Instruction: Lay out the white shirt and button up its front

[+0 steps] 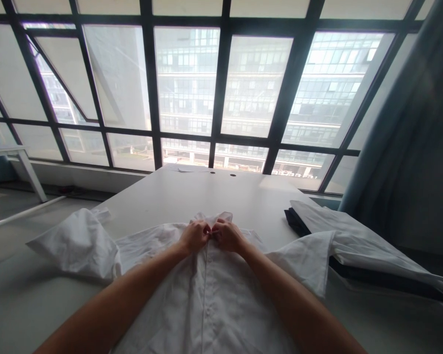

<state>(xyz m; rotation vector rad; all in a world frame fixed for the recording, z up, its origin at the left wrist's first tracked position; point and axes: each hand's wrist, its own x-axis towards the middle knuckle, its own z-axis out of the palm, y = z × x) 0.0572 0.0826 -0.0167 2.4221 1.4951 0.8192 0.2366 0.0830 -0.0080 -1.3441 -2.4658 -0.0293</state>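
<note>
Left hand [195, 236] and right hand [227, 235] closed, fingertips [208, 231] meeting in a narrow pinch on the placket [210, 241] of a white button-front shirt [206, 305], just below the collar [210, 219]. The shirt lies face-up on a white table [184, 196], sleeves spread to either side. The sleeve at right [302, 260] touches a folded white garment [358, 231] resting on dark cloth [297, 221]. Beyond stands a gridded window [221, 88].

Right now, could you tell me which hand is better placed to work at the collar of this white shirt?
Probably the right hand: its fingers sit on the placket just below the collar, while the left hand lies slightly to the side. It's close: both meet there.
</note>
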